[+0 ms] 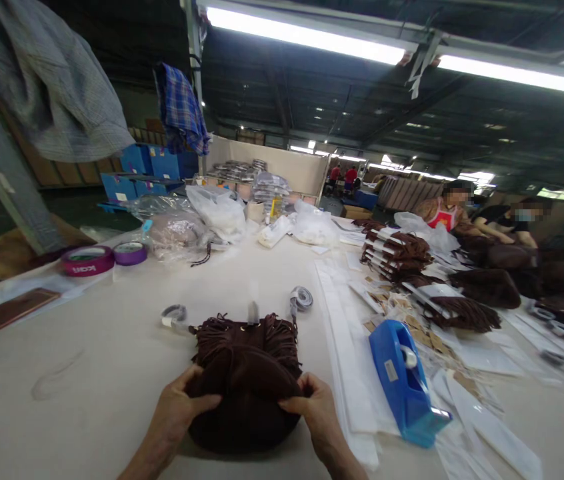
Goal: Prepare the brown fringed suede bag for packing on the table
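Note:
A dark brown fringed bag (247,393) lies on the pale table right in front of me, its fringe and eyelets toward the far side. My left hand (179,407) pinches its left edge, thumb on top and fingers underneath. On the opposite edge, my right hand (315,410) grips the bag the same way. Just beyond the bag are a wrapped grey coil (302,299) on the right and a smaller wrapped loop (174,315) on the left.
A blue tape dispenser (402,383) stands on white sheets at right, near stacked brown fringed bags (395,253). Tape rolls (87,261) and a brown flat phone-like object (7,315) lie at left. Plastic-wrapped items (175,230) sit at the back. Two people work far right.

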{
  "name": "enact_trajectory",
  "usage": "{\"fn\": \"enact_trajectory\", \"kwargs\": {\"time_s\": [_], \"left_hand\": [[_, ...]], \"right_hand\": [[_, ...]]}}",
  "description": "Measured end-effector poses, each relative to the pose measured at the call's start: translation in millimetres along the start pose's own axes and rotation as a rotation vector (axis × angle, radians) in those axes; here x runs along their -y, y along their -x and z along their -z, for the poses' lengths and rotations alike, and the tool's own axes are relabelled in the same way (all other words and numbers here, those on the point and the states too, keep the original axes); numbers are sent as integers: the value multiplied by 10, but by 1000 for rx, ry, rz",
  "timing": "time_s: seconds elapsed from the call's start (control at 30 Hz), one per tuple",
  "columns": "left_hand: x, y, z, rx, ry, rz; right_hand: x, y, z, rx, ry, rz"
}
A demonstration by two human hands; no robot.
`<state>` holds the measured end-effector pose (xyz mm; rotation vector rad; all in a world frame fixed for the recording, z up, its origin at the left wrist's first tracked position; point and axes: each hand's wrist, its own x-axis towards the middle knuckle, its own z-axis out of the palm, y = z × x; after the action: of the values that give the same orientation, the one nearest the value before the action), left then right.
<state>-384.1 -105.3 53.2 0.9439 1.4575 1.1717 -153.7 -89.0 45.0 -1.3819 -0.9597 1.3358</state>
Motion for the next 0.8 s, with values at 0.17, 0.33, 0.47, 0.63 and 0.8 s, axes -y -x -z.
{"fn": "enact_trajectory", "kwargs": {"time_s": [0.17, 0.33, 0.47, 0.63, 0.8], "left_hand": [[153, 47, 141, 49, -49, 9], [246, 100, 216, 44, 20, -59], [226, 115, 221, 110, 182, -10], [193, 52, 176, 38, 168, 1], [248, 18, 200, -186, -163, -125]], "right_hand": [[-160, -11, 27, -94, 71, 10], [-229, -16, 57, -92, 25, 1], [-256, -22, 105, -57, 9, -6], [-267, -11, 147, -50, 29, 4], [-274, 27, 105, -60, 31, 16]]}}
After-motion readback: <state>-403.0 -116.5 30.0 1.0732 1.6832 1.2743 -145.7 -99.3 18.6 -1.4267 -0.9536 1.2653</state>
